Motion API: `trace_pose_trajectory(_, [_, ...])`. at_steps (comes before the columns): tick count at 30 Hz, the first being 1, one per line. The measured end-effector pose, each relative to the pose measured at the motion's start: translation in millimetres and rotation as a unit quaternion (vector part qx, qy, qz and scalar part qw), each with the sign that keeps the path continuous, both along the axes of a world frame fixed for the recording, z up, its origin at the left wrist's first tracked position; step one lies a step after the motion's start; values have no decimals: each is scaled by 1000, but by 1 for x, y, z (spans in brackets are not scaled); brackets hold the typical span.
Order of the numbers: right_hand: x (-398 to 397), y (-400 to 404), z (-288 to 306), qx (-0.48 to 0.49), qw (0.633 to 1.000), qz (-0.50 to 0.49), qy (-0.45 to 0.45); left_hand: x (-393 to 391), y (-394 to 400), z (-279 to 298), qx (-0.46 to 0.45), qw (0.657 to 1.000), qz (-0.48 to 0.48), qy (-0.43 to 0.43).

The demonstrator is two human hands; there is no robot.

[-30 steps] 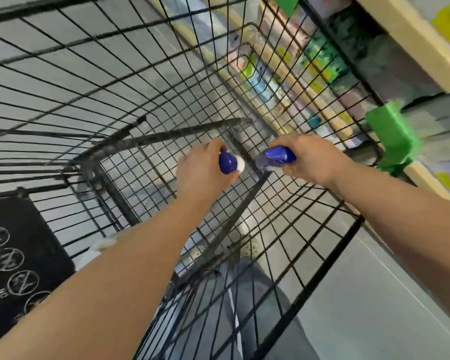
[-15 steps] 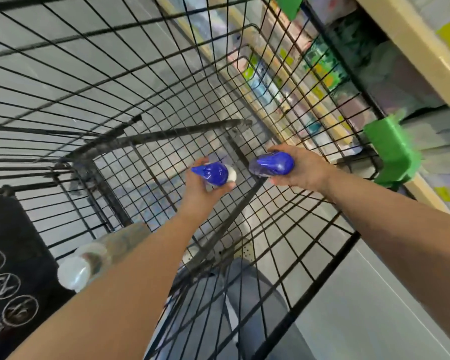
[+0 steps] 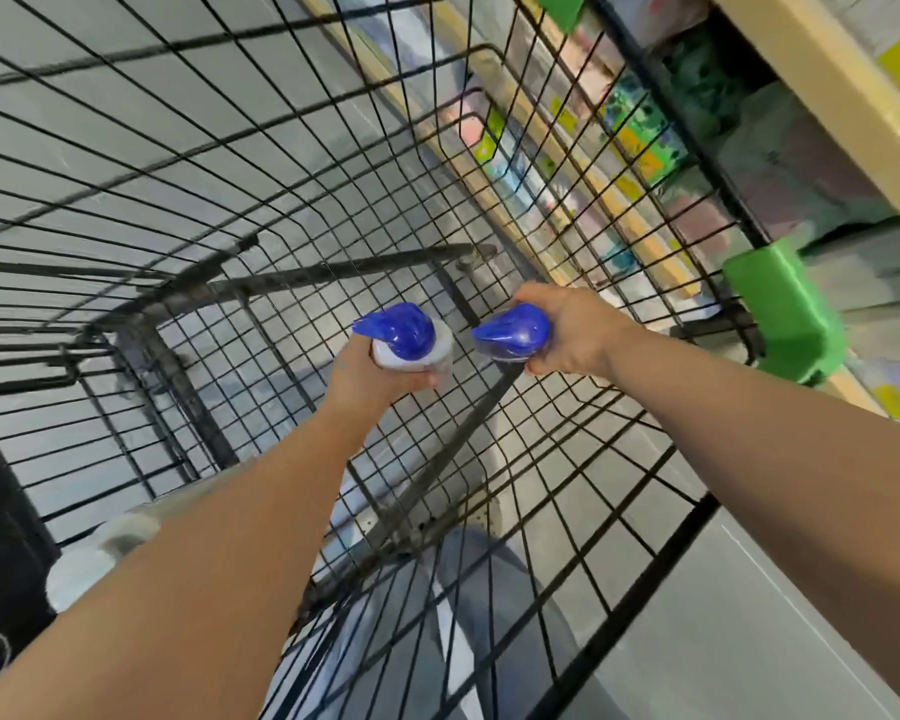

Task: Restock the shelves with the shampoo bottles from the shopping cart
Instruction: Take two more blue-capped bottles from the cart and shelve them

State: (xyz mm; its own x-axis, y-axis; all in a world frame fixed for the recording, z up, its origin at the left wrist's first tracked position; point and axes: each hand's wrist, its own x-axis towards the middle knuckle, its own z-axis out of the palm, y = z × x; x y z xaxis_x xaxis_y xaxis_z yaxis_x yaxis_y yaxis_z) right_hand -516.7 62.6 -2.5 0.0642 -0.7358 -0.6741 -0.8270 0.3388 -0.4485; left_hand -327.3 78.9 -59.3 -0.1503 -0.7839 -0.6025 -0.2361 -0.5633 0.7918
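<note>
Two shampoo bottles are held above the cart (image 3: pixel 261 163) floor: left hand (image 3: pixel 372 376) grips the white bottle (image 3: pixel 411 350), right hand (image 3: pixel 567 332) the clear bottle (image 3: pixel 513 337). Lift both straight over the cart's right rim toward the shelves (image 3: pixel 822 90), grips firm.

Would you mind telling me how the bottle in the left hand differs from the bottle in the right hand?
The left-hand bottle shows a white body below its blue cap; the right-hand bottle shows only a clear, bluish rim there. The left hand grips its bottle from below, cap fully exposed; the right hand wraps its bottle from the side, covering the body. Both have glossy blue pointed caps with tips pointing left, and both are held above the wire cart.
</note>
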Motion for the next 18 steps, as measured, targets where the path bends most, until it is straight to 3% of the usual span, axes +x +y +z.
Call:
trace_pose_trajectory(5, [7,12,-1,-6,997,-26,-75,7,14,8,30,992,123,11])
trace_pose_trajectory(9, [4,26,13,-21,999,-4,-43,19,30,28,51,986,156,30])
trace_pose_trajectory(13, [11,38,39,-31,985,-74,-151,33,38,59,64,971,219,67])
trace_pose_trajectory(18, [14,44,87,-102,973,-116,-169,50,38,116,46,965,206,155])
